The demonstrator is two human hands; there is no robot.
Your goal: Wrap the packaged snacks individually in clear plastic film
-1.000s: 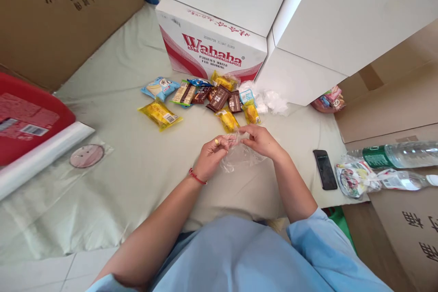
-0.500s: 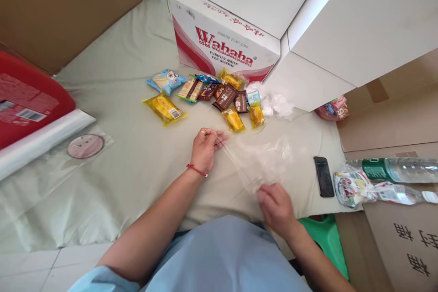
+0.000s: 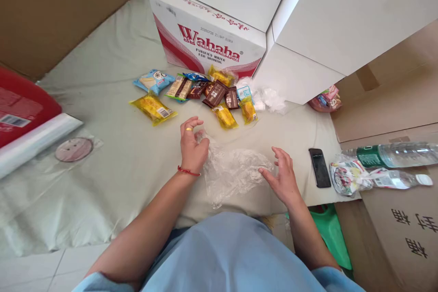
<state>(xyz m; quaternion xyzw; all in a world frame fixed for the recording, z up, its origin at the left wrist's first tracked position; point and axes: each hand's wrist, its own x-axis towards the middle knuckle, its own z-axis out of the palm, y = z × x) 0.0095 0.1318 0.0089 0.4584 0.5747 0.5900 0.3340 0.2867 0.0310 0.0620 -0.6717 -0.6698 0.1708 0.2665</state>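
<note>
The plastic (image 3: 236, 171) is colourless, the bracelet (image 3: 188, 172) red.

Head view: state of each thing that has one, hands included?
Left hand: curled, holding the clear bag
Clear bag: crumpled, spread out
Right hand: open, contact with bag unclear
Snack packets: look unopened, lying grouped
Phone: flat, screen dark
Green-labelled bottle: on its side
White-capped bottle: capped, on its side
Wahaha carton: looks closed

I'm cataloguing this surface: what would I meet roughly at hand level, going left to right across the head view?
Red plastic container, flat round pinkish disc, bare left hand, crumpled clear plastic bag, bare right hand, black rectangular phone, green-labelled clear plastic bottle.
</note>
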